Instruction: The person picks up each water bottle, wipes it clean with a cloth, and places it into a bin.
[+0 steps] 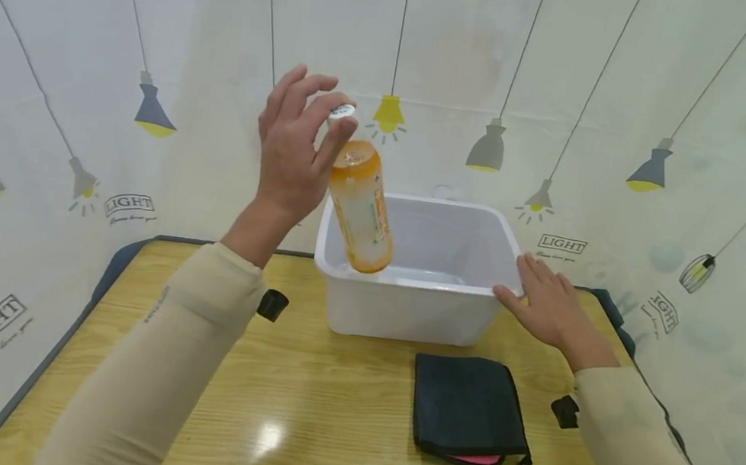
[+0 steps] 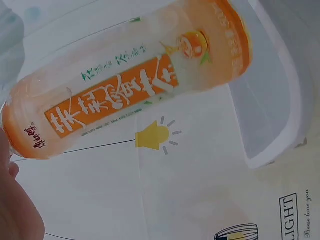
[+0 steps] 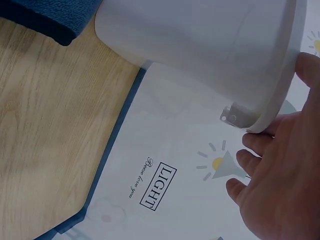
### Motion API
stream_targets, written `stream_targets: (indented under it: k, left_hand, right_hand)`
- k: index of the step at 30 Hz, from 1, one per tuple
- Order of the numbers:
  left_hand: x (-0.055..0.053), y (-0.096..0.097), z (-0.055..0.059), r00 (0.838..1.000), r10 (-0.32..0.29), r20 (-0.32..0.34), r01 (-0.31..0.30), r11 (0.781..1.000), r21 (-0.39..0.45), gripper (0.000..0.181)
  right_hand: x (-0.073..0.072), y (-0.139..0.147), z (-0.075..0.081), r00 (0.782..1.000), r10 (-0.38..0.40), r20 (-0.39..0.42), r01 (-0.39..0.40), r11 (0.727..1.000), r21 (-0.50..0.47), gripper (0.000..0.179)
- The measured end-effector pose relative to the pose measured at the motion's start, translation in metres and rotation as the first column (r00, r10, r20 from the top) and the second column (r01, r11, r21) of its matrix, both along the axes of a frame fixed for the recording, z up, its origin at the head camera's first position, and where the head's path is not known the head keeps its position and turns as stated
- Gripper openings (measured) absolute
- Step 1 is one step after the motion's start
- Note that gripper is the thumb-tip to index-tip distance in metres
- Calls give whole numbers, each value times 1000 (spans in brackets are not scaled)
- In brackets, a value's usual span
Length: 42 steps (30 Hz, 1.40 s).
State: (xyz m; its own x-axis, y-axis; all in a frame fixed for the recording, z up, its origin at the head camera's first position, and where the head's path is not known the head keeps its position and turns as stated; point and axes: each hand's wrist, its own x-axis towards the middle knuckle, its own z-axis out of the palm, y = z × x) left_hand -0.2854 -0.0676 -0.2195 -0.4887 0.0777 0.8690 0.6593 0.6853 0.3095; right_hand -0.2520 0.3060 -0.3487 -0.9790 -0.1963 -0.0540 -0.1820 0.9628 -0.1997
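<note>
My left hand (image 1: 296,147) pinches a drink bottle (image 1: 363,212) at its white cap (image 1: 341,112) between thumb and fingers. The bottle has an orange and pale label with white characters, which fills the upper part of the left wrist view (image 2: 115,95). It hangs tilted, its base overlapping the front left of the white plastic bin (image 1: 406,309) in the head view. On the bin's right front corner rests my right hand (image 1: 548,302), its thumb on the rim and its fingers loosely extended along the side, as the right wrist view also shows.
A dark fabric pouch (image 1: 470,408) with a bit of pink at its opening lies on the wooden table (image 1: 311,410), in front of the bin. Behind the table hangs a pale sheet (image 1: 219,130) printed with lamps. Small black pieces (image 1: 272,305) show beside both wrists.
</note>
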Motion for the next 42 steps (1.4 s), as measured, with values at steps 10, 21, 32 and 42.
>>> stream_targets:
  k: [10,21,32,42]
  left_hand:
    - [-18,8,-28,995,76,68,-70,995,-73,70]
    - [-21,7,-72,954,84,287,-35,985,-171,35]
    - [-21,9,-105,912,91,400,5,972,-233,36]
    - [-18,5,-118,883,111,457,19,963,-270,37]
  right_hand:
    - [0,1,0,1000,-10,21,10,1000,12,92]
    - [1,-1,-7,999,-31,11,31,999,9,96]
    - [2,-1,-9,999,-34,-9,34,998,43,95]
    - [5,-2,-7,999,-30,-25,31,999,45,93]
